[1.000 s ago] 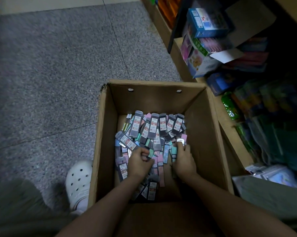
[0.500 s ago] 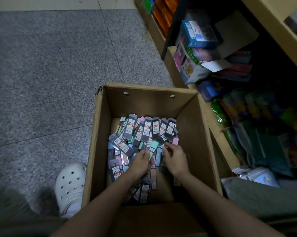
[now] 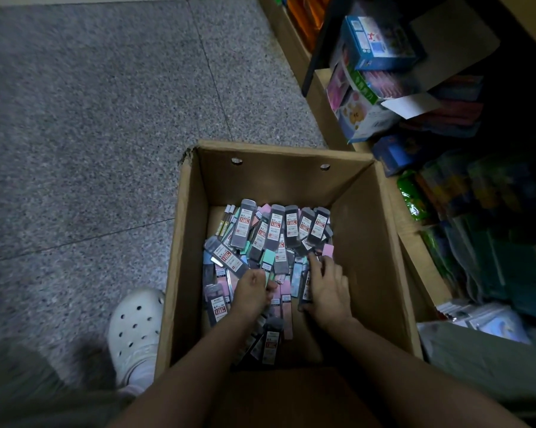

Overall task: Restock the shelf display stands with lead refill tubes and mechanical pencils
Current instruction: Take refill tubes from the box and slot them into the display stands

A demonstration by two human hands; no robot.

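Both hands have shifted since the earlier frame: the left hand (image 3: 250,291) has drawn a little toward the middle of the heap, and the right hand (image 3: 328,290) has slid from the far side back to the right of centre, fingers now spread flat. The small flat grey, pink and mint plastic lead refill tubes (image 3: 276,239) lie loose in the bottom of the open brown cardboard box (image 3: 365,242) on the grey speckled floor (image 3: 90,118), beside the low shelf (image 3: 322,97).

Left grip is clenched on what looks like a few tubes; right grip is splayed over the pile, and whether it pinches one I cannot tell.

Risk, as I judge it: the slick tubes could slip from a full fist and scatter, or caps could pop.

Count: one box, one white perforated clog (image 3: 135,332), two hands, tubes several dozen, too overlapped to number; no pencils visible.
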